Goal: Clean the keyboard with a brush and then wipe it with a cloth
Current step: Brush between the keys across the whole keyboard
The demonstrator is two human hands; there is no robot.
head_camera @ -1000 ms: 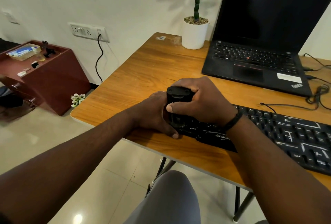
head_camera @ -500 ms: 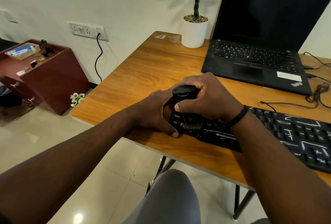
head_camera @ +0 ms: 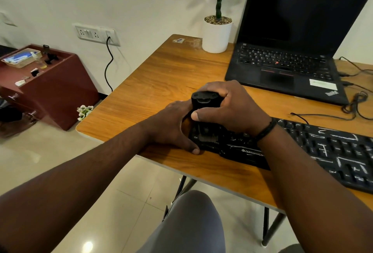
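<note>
Black wired keyboard (head_camera: pixel 331 151) with white chalky streaks across its keys lies along the near edge of the wooden counter (head_camera: pixel 161 83), its left end under both hands.

Right hand (head_camera: pixel 232 109): fingers and thumb curled tight round a stubby black plastic brush (head_camera: pixel 203 99), held upright over the keyboard's left corner. Bristle end sits on the keys near the Ctrl key; bristles are blurred.

Left hand (head_camera: pixel 173 123): wrapped round the keyboard's left end, thumb tip pressed on the counter at the front corner, fingers hidden behind the brush.

A thin black band (head_camera: pixel 265 130) circles the right wrist.

Behind: open black laptop (head_camera: pixel 290 54) with dark screen, well apart from the keyboard. White cylindrical plant pot (head_camera: pixel 217 36) just beside the laptop's left side. Loose black cables (head_camera: pixel 355 103) at the counter's right.

Off the counter, at left: dark red wooden cabinet (head_camera: pixel 50 87) on the floor, small items on top.
</note>
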